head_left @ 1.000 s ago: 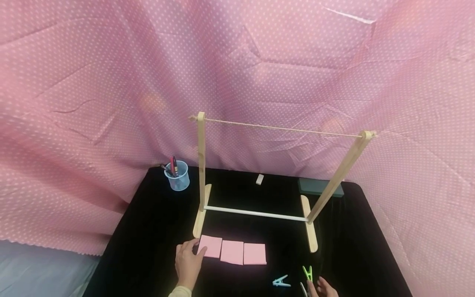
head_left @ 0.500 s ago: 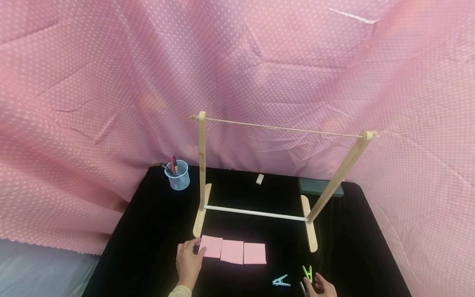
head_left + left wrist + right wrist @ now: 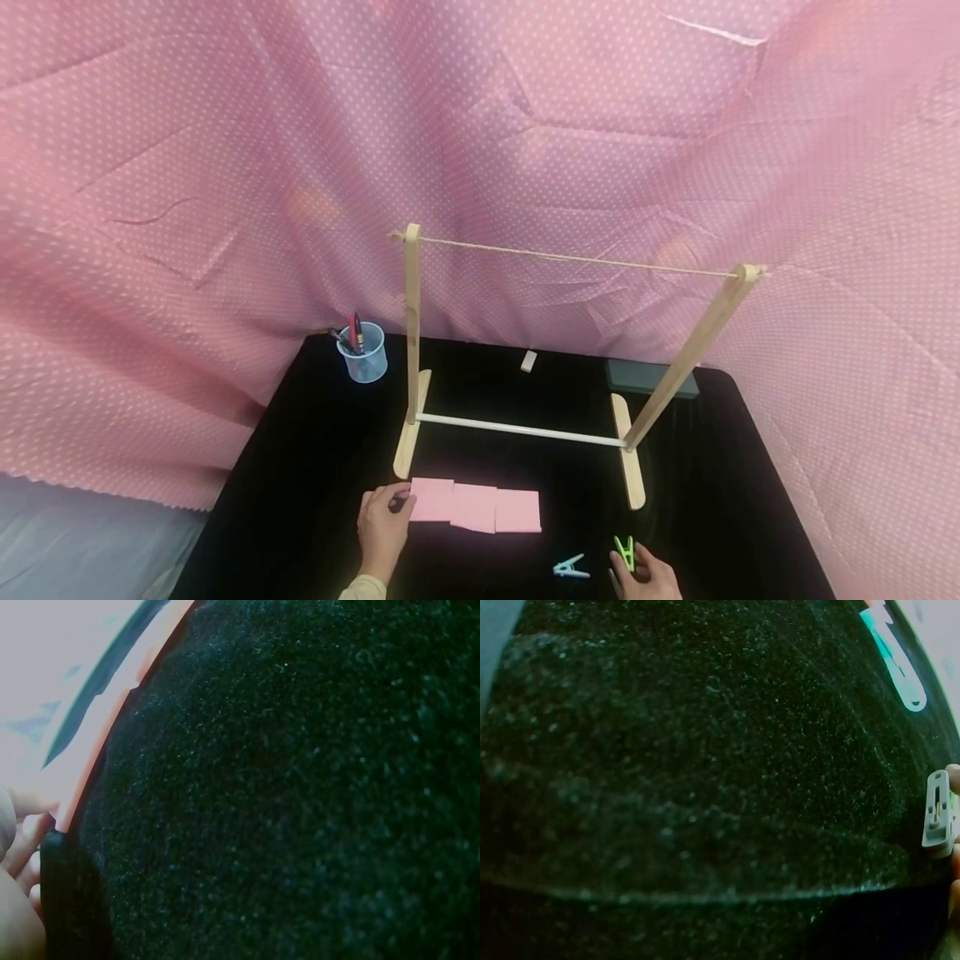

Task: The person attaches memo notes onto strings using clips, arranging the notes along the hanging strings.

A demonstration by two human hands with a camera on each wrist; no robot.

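Observation:
Three pink sticky notes lie in a row on the black table: the left sticky note [image 3: 431, 500], the middle sticky note [image 3: 474, 508] and the right sticky note [image 3: 517, 511]. My left hand [image 3: 384, 529] pinches the left note's outer edge between thumb and finger; the left wrist view shows the fingers at its corner [image 3: 67, 802]. Thumb and finger of my right hand [image 3: 648, 575] pinch a green clothespin [image 3: 626, 552]. Partly hidden beside the thumb is a grey clothespin [image 3: 937, 811]. A blue clothespin [image 3: 572, 567] lies farther left.
Behind the notes stands a wooden frame [image 3: 411, 333] with a string [image 3: 577, 257] across its top and a white rod [image 3: 517, 429] below. At the back are a blue pen cup [image 3: 365, 358], a small white block [image 3: 528, 361] and a dark green box [image 3: 652, 379].
My right thumb and finger have closed in on either side of the green clothespin. The left note has shifted slightly, now sitting against the middle one; my left hand has barely moved.

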